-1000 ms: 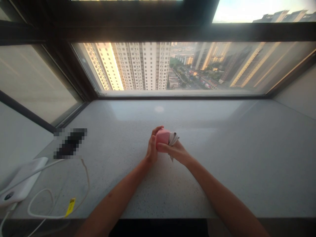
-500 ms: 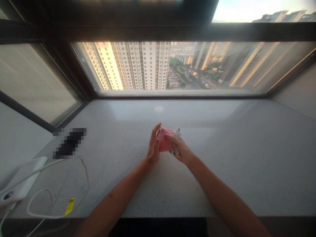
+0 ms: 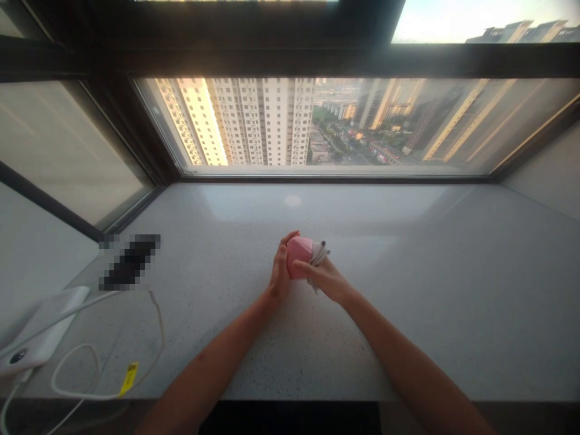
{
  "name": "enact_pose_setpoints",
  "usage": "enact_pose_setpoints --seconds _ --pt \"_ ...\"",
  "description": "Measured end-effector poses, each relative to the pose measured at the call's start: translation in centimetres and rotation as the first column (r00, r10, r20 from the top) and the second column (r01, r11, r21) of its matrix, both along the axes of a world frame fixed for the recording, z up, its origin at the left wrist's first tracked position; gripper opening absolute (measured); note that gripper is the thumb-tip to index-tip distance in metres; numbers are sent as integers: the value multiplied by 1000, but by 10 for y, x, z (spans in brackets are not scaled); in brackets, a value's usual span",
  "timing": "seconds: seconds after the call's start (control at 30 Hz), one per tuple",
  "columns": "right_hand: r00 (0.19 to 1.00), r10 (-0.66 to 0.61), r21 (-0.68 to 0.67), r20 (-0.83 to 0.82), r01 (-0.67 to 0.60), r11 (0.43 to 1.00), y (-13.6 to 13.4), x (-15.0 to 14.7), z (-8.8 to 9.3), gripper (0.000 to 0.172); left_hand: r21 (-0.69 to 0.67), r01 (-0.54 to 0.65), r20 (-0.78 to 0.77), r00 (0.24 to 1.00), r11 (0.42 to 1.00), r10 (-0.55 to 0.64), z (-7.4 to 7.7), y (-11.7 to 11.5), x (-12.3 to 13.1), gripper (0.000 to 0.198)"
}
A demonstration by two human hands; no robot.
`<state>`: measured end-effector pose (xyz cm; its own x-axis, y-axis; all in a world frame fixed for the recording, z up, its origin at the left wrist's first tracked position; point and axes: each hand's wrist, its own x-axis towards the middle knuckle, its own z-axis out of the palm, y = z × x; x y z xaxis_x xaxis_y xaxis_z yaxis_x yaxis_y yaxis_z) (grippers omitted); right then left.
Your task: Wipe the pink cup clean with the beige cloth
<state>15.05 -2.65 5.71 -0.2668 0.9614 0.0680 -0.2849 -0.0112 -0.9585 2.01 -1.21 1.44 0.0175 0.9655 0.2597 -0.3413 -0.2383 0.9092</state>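
Between my hands, above the middle of the sill, is a small pink object [image 3: 299, 248] with angular faces; its exact kind I cannot make out. A bundled white cable [image 3: 319, 254] sits at its right end, with dark-tipped ends sticking up. My left hand [image 3: 280, 270] is closed around the left end of the pink object. With its thumb on the pink front, my right hand [image 3: 327, 280] grips the right side, cable bundle included. The right fingers are mostly hidden behind the bundle.
The pale speckled sill [image 3: 435, 290] runs up to a dark-framed window [image 3: 335, 180]. To the left lie a white power bank [image 3: 58, 320], a looped white cable [image 3: 162, 326] with a yellow tag [image 3: 128, 379], and a pixelated dark object [image 3: 131, 263].
The pink object has turned and looks rounder, with more facets showing. My left fingers have curled in around it, and my right thumb has shifted lower and left.
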Motion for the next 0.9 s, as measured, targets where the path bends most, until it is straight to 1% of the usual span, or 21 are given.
enact_pose_setpoints --seconds 0.07,0.1,0.13,0.2,0.23,0.27,0.3,0.33,0.4,0.43,0.47,0.5,0.6,0.67,0.73,0.8,0.87,0.9 --pt "997 36 78 72 -42 996 1 0 -1 51 -58 5 67 998 998 -1 0 0 0 71" --pt "998 31 78 64 -35 996 1 0 -2 50 -46 -4 65 998 999 7 0 0 0 72" --pt "1000 11 49 24 -12 999 1 1 -3 49 -6 -16 37 999 1000 16 1 0 0 73" --pt "996 -24 -61 -82 19 998 2 2 -3 47 114 -42 -67 996 993 50 2 -2 -1 73" --pt "992 -33 -110 -120 20 994 2 3 -2 47 160 -46 -117 991 986 65 2 -2 -2 72" --pt "990 -26 -134 -137 7 991 2 5 -1 48 175 -44 -147 987 984 70 2 -2 -3 70" --pt "992 1 -128 -125 -17 992 2 6 0 48 154 -37 -146 987 987 60 2 -2 -3 68" --pt "996 37 -97 -85 -46 994 2 6 1 48 104 -26 -113 993 994 38 1 -1 -3 66" --pt "996 89 -15 13 -89 996 2 7 2 52 -19 7 2 1000 1000 -7 0 1 -2 65" --pt "994 99 7 43 -99 995 2 7 3 55 -56 23 48 999 998 -20 0 2 -2 65" --pt "995 92 5 42 -92 996 2 6 4 55 -63 28 69 997 998 -23 0 3 -1 66" --pt "998 68 -20 6 -68 998 2 5 4 53 -40 22 62 998 999 -19 0 3 -1 66" --pt "987 -27 -142 -161 4 990 0 1 3 43 88 -17 -39 999 996 20 3 0 -2 68" --pt "978 -30 -167 -205 -4 986 -1 0 2 41 109 -22 -65 997 994 30 2 -1 -3 67" --pt "989 27 -127 -149 -46 991 -2 0 0 41 60 -10 -15 1000 998 11 0 0 -3 65" --pt "998 57 -72 -34 -60 996 -4 1 -2 45 -3 14 61 998 1000 -14 -3 1 -2 63" --pt "999 17 -20 43 -16 1000 -5 0 -3 48 -40 32 105 994 999 -28 -3 3 -1 62" --pt "999 -19 2 49 19 1000 -5 -1 -4 48 -41 31 106 994 999 -27 -3 3 -1 63"
